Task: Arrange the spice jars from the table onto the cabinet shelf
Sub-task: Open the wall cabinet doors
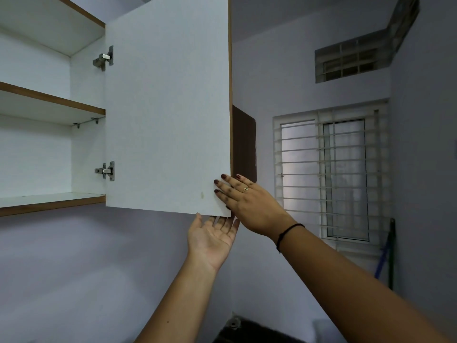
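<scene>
A wall cabinet hangs at the upper left with its white door point(168, 102) swung wide open. Inside, the bottom shelf point(49, 198) and the middle shelf point(52, 101) show bare white boards with brown edges. My right hand point(243, 203) lies flat with straight fingers against the door's lower right corner. My left hand point(210, 237) is palm up just under the door's bottom edge, its fingertips touching the underside. No spice jar and no table are in view.
Two metal hinges point(105, 170) join the door to the cabinet side. A barred window point(331, 177) fills the right wall, with a vent grille point(351, 61) above it. A blue-handled tool point(383, 253) leans by the window. A dark object point(249, 330) sits at the bottom edge.
</scene>
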`<state>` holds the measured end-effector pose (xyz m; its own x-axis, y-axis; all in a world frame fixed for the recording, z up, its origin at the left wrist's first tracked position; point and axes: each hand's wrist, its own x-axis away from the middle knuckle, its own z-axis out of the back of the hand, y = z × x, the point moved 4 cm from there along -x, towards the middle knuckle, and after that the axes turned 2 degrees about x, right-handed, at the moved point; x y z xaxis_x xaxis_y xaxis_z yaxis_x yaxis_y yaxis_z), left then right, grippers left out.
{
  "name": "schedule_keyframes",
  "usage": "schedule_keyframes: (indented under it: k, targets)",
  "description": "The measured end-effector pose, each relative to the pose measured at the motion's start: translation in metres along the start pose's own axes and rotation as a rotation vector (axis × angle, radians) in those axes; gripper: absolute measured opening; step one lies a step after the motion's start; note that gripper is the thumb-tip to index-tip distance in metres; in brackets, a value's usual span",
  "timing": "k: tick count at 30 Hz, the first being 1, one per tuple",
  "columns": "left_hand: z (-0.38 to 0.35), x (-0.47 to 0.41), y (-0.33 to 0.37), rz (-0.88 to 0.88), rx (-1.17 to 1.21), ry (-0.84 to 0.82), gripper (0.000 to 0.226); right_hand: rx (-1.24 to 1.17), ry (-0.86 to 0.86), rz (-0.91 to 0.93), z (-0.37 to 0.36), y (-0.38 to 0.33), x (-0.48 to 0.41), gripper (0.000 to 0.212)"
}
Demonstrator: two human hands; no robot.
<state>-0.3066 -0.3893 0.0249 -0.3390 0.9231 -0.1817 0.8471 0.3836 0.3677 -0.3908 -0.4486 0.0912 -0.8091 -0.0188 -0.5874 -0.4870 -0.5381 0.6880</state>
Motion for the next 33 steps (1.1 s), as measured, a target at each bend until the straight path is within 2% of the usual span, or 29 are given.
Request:
schedule_keyframes:
  k: [7,12,27,33]
  targets:
    - [0.003,0.005,0.003,-0.007,-0.030,0.006,0.059,0.038,0.033,0.002,0.006,-0.006,-0.003,0.052]
    - [0.011,0.008,0.020,-0.089,-0.049,0.059,0.058,0.047,0.127,0.004,0.011,-0.015,-0.009,0.052]
    - [0.010,0.073,0.071,-0.373,-0.157,0.177,0.060,-0.149,0.329,0.051,0.039,-0.068,-0.037,0.049]
    - [0.020,0.126,0.106,-0.515,-0.180,0.245,0.060,-0.317,0.367,0.056,0.046,-0.109,-0.055,0.049]
